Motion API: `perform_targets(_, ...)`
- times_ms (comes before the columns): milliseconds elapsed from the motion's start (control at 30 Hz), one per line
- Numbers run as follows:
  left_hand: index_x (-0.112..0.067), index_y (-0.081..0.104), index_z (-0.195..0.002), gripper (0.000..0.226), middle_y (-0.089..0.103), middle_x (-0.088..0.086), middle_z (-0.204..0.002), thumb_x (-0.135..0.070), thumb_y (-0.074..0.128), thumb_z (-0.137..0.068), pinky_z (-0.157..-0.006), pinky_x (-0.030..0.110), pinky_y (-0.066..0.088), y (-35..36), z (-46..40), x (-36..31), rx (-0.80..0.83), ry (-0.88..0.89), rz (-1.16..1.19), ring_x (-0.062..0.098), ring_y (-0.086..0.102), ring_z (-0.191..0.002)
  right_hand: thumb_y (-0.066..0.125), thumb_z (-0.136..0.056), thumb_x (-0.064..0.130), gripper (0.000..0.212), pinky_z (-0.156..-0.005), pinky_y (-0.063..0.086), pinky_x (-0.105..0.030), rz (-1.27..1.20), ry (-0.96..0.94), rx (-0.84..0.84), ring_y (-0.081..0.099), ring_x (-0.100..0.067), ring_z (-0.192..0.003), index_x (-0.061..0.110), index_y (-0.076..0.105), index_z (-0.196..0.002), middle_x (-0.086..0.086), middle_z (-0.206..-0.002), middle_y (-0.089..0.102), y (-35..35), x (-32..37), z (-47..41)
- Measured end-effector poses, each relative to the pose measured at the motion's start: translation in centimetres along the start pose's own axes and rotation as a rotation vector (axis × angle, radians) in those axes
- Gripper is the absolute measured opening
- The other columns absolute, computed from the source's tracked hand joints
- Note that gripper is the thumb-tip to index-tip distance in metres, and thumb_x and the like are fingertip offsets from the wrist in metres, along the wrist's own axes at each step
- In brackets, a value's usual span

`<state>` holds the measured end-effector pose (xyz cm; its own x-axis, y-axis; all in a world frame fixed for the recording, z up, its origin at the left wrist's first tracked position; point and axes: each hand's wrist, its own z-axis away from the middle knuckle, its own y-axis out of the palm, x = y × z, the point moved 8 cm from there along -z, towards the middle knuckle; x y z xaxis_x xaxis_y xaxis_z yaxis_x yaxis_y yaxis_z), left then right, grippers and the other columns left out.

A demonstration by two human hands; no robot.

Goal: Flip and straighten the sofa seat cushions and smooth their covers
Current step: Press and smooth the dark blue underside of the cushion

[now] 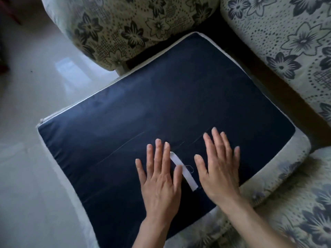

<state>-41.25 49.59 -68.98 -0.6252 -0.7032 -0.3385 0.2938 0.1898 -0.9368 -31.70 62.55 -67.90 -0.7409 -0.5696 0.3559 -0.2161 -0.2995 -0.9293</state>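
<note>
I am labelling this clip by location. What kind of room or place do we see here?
Most likely a home living room. A sofa with floral-print covers shows: a padded armrest and backrest. A seat cushion lies with its dark underside up, both hands flat on it, over a pale glossy tiled floor.

Smooth, faintly sheened navy cloth on the seat cushion [161,104]; matt floral armrest [129,25] fabric; glossy floor [35,86].

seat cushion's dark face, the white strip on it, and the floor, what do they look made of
Seat cushion: smooth navy woven cloth, probably synthetic, from its faint sheen and fine creases. White strip: flat fabric tape or label, matte; uncertain. Floor: pale polished tile or stone, mirroring window light.
</note>
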Motion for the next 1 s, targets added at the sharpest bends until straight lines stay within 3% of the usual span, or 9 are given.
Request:
perform_targets(100, -0.014, 0.020, -0.154, 0.066, 0.003, 0.002, -0.164, -0.044, 0.029, -0.097, -0.120, 0.045, -0.001, 0.0, 1.6, 4.3, -0.078, -0.158, -0.022, 0.018, 0.002, -0.151, 0.037, -0.098, 0.042, 0.062, -0.120, 0.004, -0.054, 0.017, -0.231, -0.012, 0.008, -0.022, -0.150, 0.017, 0.023, -0.154, -0.006, -0.163, 0.010, 1.2, 4.7, 0.4)
perform_targets(167, -0.011, 0.022, -0.154, 0.068, -0.005, -0.001, -0.164, -0.044, 0.030, -0.095, -0.118, 0.047, 0.005, 2.3, 2.7, 7.0, 0.043, -0.200, -0.090, 0.017, 0.000, -0.151, 0.039, -0.097, 0.045, 0.067, -0.118, 0.011, -0.057, 0.191, -0.346, 0.108, 0.010, -0.022, -0.150, 0.015, 0.021, -0.154, -0.007, -0.164, 0.008, 5.2, 5.4, 1.5)
perform_targets(267, -0.014, 0.020, -0.154, 0.067, -0.001, -0.003, -0.164, -0.048, 0.028, -0.097, -0.117, 0.045, 0.005, 2.8, 3.1, 7.9, 0.096, -0.155, -0.033, 0.014, -0.001, -0.150, 0.032, -0.095, 0.049, 0.069, -0.115, 0.012, -0.061, 0.199, -0.256, 0.193, 0.010, -0.020, -0.150, 0.013, 0.025, -0.153, -0.004, -0.163, 0.013, 7.1, 5.1, 1.9)
perform_targets(467, -0.013, 0.012, -0.155, 0.067, 0.001, 0.004, -0.164, -0.046, 0.027, -0.099, -0.120, 0.043, -0.003, -2.1, 1.9, 11.5, -0.186, -0.329, 0.070, 0.019, -0.002, -0.151, 0.038, -0.096, 0.042, 0.064, -0.117, 0.008, -0.061, 0.067, -0.487, 0.042, 0.009, -0.021, -0.150, 0.014, 0.026, -0.153, -0.005, -0.162, 0.014, 4.8, 14.0, -0.4)
perform_targets(633, -0.019, 0.017, -0.155, 0.073, -0.003, -0.009, -0.162, -0.060, 0.003, -0.097, -0.118, 0.042, -0.004, 1.1, 1.9, 13.9, 0.015, -0.360, 0.102, 0.006, -0.009, -0.148, 0.031, -0.094, 0.050, 0.065, -0.114, 0.018, -0.061, 0.286, -0.519, 0.246, 0.018, -0.016, -0.147, 0.014, 0.038, -0.148, -0.001, -0.159, 0.026, 9.8, 12.9, -1.2)
perform_targets(733, -0.022, 0.019, -0.155, 0.067, 0.002, -0.008, -0.163, -0.058, 0.010, -0.098, -0.120, 0.040, -0.007, -4.0, 0.0, 15.7, -0.171, -0.330, 0.164, 0.008, -0.004, -0.150, 0.032, -0.095, 0.046, 0.063, -0.117, 0.011, -0.060, 0.122, -0.522, 0.095, 0.015, -0.017, -0.148, 0.015, 0.033, -0.150, -0.001, -0.160, 0.024, 6.9, 17.7, -3.0)
perform_targets(833, -0.015, 0.018, -0.154, 0.065, 0.003, -0.003, -0.161, -0.047, 0.025, -0.098, -0.121, 0.042, -0.003, -5.0, -2.6, 21.8, -0.343, -0.493, 0.117, 0.017, 0.002, -0.150, 0.036, -0.095, 0.042, 0.066, -0.118, 0.001, -0.057, 0.066, -0.636, 0.018, 0.006, -0.019, -0.150, 0.017, 0.023, -0.154, 0.000, -0.162, 0.006, 7.2, 23.6, -6.0)
perform_targets(933, -0.012, 0.014, -0.154, 0.072, 0.003, -0.001, -0.161, -0.053, 0.019, -0.095, -0.119, 0.053, 0.013, -1.1, -3.2, 23.8, -0.124, -0.540, 0.113, 0.016, 0.003, -0.149, 0.024, -0.094, 0.050, 0.068, -0.118, -0.001, -0.055, 0.307, -0.739, 0.251, 0.001, -0.016, -0.150, 0.018, 0.024, -0.154, 0.001, -0.163, 0.005, 13.2, 24.1, -6.4)
perform_targets(1000, -0.016, 0.011, -0.155, 0.075, -0.001, -0.004, -0.161, -0.058, 0.012, -0.092, -0.121, 0.049, 0.008, 0.2, -2.9, 23.9, -0.056, -0.520, 0.120, 0.011, -0.002, -0.149, 0.022, -0.093, 0.054, 0.070, -0.117, 0.001, -0.056, 0.419, -0.736, 0.303, 0.008, -0.016, -0.149, 0.017, 0.029, -0.152, 0.001, -0.162, 0.017, 15.1, 22.6, -6.6)
